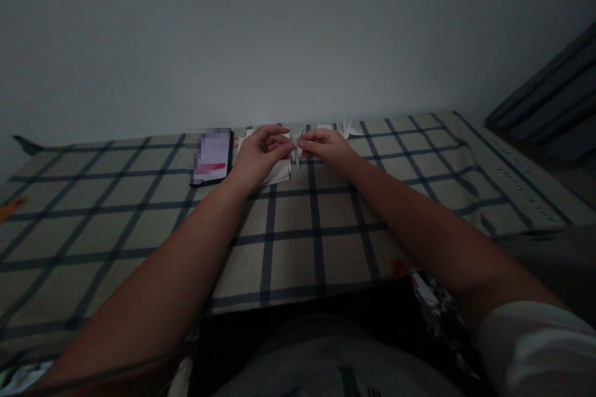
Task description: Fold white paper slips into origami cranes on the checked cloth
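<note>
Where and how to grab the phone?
Probably by its two long edges, across the narrow width, coming from above and slightly left. The phone is a slim slab, lit screen showing, seemingly lying on the cloth, so its edges offer hold; paper lies to its right.

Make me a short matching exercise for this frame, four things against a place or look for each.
1. phone
2. tablecloth
3. small white piece
4. wall

A. checked with dark lines
B. plain, at the back
C. between the left hand and right hand
D. just left of the left hand

Pairs: 1-D; 2-A; 3-C; 4-B
</note>
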`<action>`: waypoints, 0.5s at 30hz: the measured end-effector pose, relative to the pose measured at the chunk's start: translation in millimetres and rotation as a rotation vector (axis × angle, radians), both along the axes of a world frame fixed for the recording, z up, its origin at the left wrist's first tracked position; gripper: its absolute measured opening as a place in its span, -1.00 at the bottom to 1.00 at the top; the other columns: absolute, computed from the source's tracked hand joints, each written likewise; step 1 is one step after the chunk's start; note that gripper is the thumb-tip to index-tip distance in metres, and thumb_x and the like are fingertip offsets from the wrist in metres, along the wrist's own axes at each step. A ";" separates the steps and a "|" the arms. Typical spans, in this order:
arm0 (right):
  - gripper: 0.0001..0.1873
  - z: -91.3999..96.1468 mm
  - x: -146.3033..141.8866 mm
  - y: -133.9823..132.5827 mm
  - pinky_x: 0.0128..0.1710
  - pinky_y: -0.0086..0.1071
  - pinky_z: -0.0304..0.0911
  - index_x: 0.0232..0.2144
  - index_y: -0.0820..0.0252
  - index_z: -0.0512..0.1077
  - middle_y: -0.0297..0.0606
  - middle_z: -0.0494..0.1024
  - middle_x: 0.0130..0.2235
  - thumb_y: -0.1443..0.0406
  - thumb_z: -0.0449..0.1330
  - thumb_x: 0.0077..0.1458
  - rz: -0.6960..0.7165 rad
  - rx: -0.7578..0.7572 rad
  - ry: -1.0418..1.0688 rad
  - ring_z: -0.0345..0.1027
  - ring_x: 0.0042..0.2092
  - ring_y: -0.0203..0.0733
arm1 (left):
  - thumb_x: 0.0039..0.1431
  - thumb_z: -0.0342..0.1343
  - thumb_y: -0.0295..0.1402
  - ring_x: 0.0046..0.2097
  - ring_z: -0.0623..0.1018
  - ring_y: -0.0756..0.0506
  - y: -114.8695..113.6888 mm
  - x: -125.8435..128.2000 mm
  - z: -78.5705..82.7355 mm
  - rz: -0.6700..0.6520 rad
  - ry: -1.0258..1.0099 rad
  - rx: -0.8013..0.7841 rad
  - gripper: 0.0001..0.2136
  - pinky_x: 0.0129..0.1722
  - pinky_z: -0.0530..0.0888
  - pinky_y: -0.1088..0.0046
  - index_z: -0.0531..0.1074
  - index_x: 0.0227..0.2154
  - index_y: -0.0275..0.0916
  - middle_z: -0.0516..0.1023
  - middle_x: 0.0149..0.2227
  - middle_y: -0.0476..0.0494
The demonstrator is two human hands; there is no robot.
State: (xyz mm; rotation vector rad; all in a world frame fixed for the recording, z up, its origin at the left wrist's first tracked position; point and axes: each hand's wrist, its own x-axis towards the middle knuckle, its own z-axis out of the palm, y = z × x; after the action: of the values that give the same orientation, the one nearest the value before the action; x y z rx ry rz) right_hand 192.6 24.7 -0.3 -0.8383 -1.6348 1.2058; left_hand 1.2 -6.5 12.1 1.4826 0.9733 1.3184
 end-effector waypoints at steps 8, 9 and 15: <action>-0.76 -3.7 1.4 2.4 -0.26 -0.42 0.38 -0.34 0.26 0.56 -0.33 0.59 -0.40 0.19 0.40 0.01 0.089 -0.015 0.062 0.43 -0.35 -0.34 | -0.17 0.44 -0.33 -0.34 0.50 -0.01 10.2 -2.7 -8.7 0.014 0.147 0.177 -0.56 -0.25 0.46 0.42 0.48 -0.16 -0.19 0.50 -0.37 0.02; -0.75 -4.6 0.6 2.6 -0.26 -0.42 0.39 -0.33 0.26 0.56 -0.32 0.60 -0.39 0.19 0.41 -0.01 0.110 -0.036 0.081 0.44 -0.35 -0.34 | -0.18 0.44 -0.32 -0.36 0.46 0.00 11.5 -3.2 -9.8 0.036 0.172 0.197 -0.54 -0.28 0.43 0.44 0.49 -0.15 -0.19 0.49 -0.36 0.02; -0.67 -6.5 -4.7 1.2 -0.22 -0.41 0.45 -0.31 0.25 0.55 -0.31 0.64 -0.33 0.19 0.48 -0.11 0.157 -0.123 0.163 0.50 -0.31 -0.32 | -0.21 0.47 -0.17 -0.31 0.46 -0.02 10.0 -5.5 -9.8 0.093 0.280 0.154 -0.59 -0.27 0.41 0.42 0.54 -0.29 -0.23 0.55 -0.26 -0.07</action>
State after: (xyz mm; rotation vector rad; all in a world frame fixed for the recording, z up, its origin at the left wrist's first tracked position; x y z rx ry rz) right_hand 187.9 25.9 -6.9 -0.6762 -1.5278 1.4578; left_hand -4.3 3.5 2.3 1.7937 1.1522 1.2974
